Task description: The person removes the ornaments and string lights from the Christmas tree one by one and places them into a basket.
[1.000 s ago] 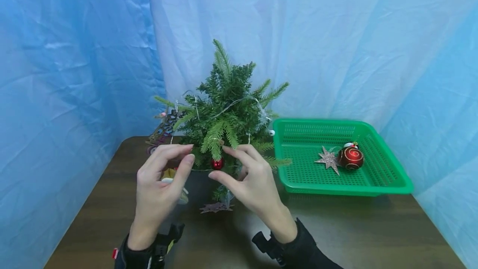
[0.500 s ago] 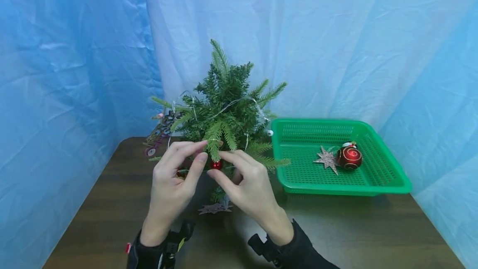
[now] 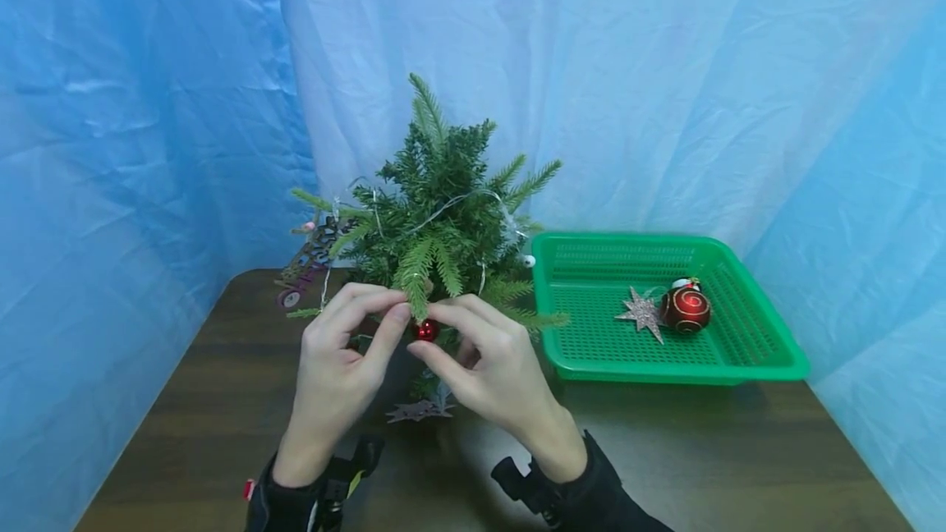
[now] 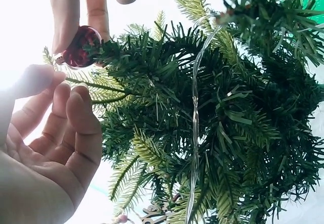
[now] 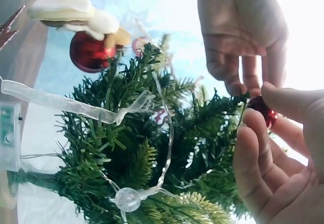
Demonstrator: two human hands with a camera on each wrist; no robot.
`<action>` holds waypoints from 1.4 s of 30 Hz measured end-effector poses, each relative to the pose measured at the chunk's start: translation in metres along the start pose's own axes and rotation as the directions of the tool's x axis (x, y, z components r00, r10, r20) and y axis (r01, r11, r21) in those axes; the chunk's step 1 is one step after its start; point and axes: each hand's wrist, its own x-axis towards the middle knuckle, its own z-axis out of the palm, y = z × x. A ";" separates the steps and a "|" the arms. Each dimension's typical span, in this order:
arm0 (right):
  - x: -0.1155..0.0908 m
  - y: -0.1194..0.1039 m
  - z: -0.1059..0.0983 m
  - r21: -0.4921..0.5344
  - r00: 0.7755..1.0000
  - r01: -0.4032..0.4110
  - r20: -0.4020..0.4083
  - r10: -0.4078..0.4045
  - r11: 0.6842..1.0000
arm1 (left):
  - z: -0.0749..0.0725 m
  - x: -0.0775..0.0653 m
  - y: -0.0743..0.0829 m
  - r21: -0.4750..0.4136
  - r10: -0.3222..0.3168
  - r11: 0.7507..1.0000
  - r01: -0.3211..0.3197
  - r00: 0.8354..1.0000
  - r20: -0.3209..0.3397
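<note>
Red bauble [image 3: 425, 330], partly hidden by the right hand [image 3: 498, 364]

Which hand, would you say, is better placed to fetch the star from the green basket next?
Probably the right hand: it is nearer the green basket and the star inside; the left hand would likely have to reach past the right.

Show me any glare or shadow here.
Left wrist view: white glare washes out the left edge beside the left hand; right wrist view: the upper right corner burns out to white above the right hand; head view: a soft shadow darkens the table.
</note>
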 end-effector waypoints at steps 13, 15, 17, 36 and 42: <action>0.000 0.001 -0.004 -0.005 0.999 0.005 0.044 -0.005 1.000 | -0.001 0.001 0.001 -0.036 -0.032 0.999 0.033 0.999 0.016; 0.001 0.001 -0.005 -0.002 0.999 0.008 0.041 -0.008 1.000 | -0.001 0.001 0.002 -0.056 -0.022 0.998 0.023 1.000 0.008; 0.001 0.000 -0.006 0.002 0.999 0.011 0.038 -0.011 1.000 | -0.002 0.002 0.003 -0.084 -0.005 0.996 0.004 1.000 -0.002; 0.001 0.011 -0.029 0.035 0.984 0.145 0.098 -0.147 0.989 | 0.001 0.001 0.001 -0.150 0.180 0.974 -0.172 0.983 0.039; 0.001 0.013 -0.037 0.040 0.982 0.131 0.129 -0.135 0.991 | 0.001 -0.001 0.002 -0.166 0.187 0.970 -0.176 0.981 0.053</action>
